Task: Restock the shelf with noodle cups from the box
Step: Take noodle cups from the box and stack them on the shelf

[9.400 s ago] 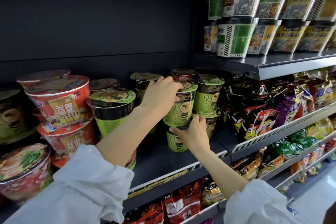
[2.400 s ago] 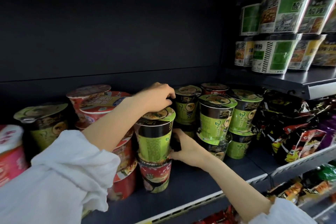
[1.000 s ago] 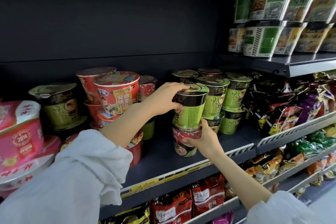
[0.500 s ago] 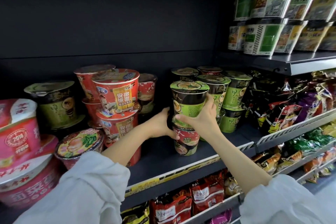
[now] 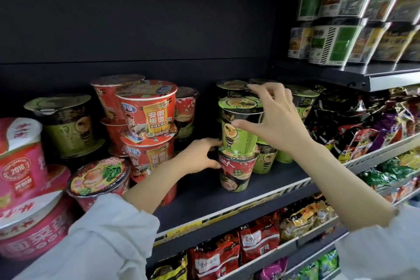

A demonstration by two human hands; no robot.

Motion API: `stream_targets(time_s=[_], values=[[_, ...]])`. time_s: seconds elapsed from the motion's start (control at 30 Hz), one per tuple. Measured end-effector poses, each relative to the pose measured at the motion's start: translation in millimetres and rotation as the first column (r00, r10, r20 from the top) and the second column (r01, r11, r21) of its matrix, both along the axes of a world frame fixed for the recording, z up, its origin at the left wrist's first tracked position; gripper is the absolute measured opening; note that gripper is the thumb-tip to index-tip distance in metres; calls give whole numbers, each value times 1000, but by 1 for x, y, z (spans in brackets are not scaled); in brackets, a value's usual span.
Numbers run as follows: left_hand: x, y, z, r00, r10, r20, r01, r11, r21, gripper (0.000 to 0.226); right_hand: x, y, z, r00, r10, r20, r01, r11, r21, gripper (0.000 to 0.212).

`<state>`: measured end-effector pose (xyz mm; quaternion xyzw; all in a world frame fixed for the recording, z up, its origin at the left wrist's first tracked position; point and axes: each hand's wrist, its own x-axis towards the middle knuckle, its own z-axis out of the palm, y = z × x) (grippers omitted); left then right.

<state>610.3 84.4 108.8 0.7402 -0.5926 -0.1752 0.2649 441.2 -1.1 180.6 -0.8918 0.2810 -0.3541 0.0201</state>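
A green noodle cup (image 5: 238, 141) stands upright on top of a red noodle cup (image 5: 236, 175) near the front of the dark shelf (image 5: 204, 198). My left hand (image 5: 197, 157) curls around the left side of the red cup, fingertips at the seam between the two cups. My right hand (image 5: 279, 125) hovers just right of and in front of the green cup, fingers spread, holding nothing. No box is in view.
More green cups (image 5: 302, 102) are stacked right behind the pair. Stacked red cups (image 5: 147, 116), a foil-lidded bowl (image 5: 97, 177) and pink bowls (image 5: 20, 166) fill the left. Snack bags (image 5: 363, 129) hang at right, boxed bowls (image 5: 336, 38) above.
My right hand has let go of the green cup and opened beside it. The left hand stays on the red cup. The stack stands where it was half a second ago.
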Motion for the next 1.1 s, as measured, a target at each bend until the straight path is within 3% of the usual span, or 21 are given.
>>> stream_targets(time_s=[0.1,0.17,0.27,0.43,0.67,0.87,1.0,1.1], values=[[1,-1,2,978,-37,205,43,999,-26,59,15,-1,8,967,-104,-232,50,972,-229,68],[3,-5,2,954,-50,296,59,998,-20,53,19,-4,11,948,-88,-305,24,978,-206,51],[7,-10,1,936,-51,348,60,998,-17,49,15,-7,15,961,68,-267,-86,995,-53,36],[13,-15,-3,928,-35,370,53,998,-39,48,-2,-20,19,940,290,-178,-268,954,136,29],[10,-12,-6,949,-57,311,72,997,-39,42,-6,-19,12,945,302,-127,-276,942,192,33],[11,1,4,855,-7,519,9,1000,-1,37,3,-14,10,932,362,-28,-345,906,246,31],[7,1,2,885,47,462,-17,997,-70,32,12,-19,11,953,303,-27,-285,919,273,20],[8,-4,-9,952,116,285,-76,986,-146,30,18,-23,11,965,256,-56,-235,939,249,33]])
